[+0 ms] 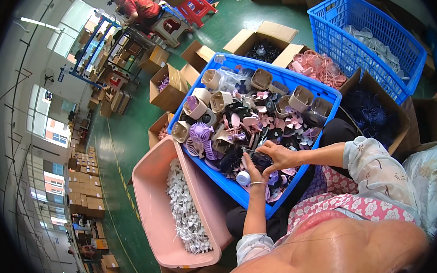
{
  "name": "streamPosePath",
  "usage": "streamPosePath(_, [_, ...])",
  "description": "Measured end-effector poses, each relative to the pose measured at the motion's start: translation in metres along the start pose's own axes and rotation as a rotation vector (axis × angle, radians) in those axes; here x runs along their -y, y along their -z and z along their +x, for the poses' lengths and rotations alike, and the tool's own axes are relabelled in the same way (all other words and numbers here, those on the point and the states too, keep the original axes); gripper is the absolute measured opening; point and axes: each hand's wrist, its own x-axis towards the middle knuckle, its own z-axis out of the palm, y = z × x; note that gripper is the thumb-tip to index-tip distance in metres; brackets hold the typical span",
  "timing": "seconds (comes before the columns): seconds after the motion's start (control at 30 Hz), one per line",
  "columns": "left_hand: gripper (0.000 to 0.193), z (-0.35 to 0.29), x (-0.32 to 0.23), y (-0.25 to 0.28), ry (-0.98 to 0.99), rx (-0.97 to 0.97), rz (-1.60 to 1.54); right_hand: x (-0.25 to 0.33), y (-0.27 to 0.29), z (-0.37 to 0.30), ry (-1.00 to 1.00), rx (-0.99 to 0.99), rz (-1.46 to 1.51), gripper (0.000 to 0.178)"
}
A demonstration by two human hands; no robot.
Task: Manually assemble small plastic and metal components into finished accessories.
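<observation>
Well, we see two grips over the big blue tub [226, 187], and the black part [261, 160] sits between them, above the heap of small bits. The left grip [255, 172] is closed around it, maybe to keep it steady, and the right grip [282, 157] pinches it from the other side, maybe so it does not slip. A white cap [243, 178] is just beside the left grip; we cannot tell if it is held. We think the tub sits between the knees [334, 133] so both grips can reach in. The pink bin [155, 205] stands at its left, maybe so the white bits [187, 213] stay apart but near.

Now we count. There is one tub, one pink bin and one blue crate [322, 24], which holds clear bits [375, 47]. In the tub we find at least eight tan cups [221, 102] and one bright purple fan [200, 131]. The small bits are too many to count. Far off, we see one red stool [197, 10] and one person [140, 8] in red.
</observation>
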Motion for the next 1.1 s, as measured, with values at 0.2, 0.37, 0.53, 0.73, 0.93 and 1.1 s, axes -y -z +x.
streamPosePath(0.2, [0.058,-0.033,0.004,-0.032,0.094,0.157,0.074,-0.014,0.009,-0.003,-0.191,0.352,0.151,0.105])
streamPosePath(0.37, [0.066,-0.028,-0.008,-0.016,0.148,0.196,-0.015,-0.008,0.009,0.011,-0.201,0.334,0.342,0.087])
streamPosePath(0.53, [0.035,-0.029,-0.02,-0.015,0.13,0.248,-0.017,0.004,0.023,0.019,-0.315,0.29,0.665,0.071])
streamPosePath(0.73, [0.011,-0.035,-0.033,-0.01,0.075,0.329,0.031,-0.002,0.019,0.011,-0.41,0.345,0.599,0.074])
streamPosePath(0.93, [0.002,-0.022,-0.034,0.005,0.017,0.15,0.178,-0.002,0.032,0.017,-0.62,0.194,0.713,0.065])
streamPosePath(1.1, [0.02,-0.005,0.001,0.048,-0.362,0.202,1.409,0.003,0.019,0.022,-0.64,0.227,0.812,0.033])
